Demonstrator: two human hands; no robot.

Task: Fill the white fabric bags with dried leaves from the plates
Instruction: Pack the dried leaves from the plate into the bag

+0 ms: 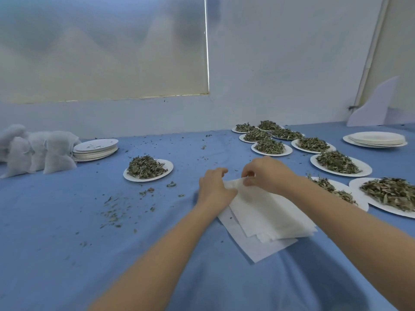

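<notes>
Head view shows no readable writing or labels. Both hands work at the far edge of a stack of flat white fabric bags (267, 212) on the blue-clothed tabletop (67, 221): left hand (214, 187) holds the edge, fingertips hidden; right hand (266, 173) pinches it. White paper plates of dried green leaves (148, 168) lie just beyond and right, one half hidden by the right forearm

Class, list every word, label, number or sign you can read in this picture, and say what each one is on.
None: no readable text anywhere.
The flat white fabric bags, the white paper plates of dried leaves, the blue tablecloth and the white wall are all unmarked.
</notes>
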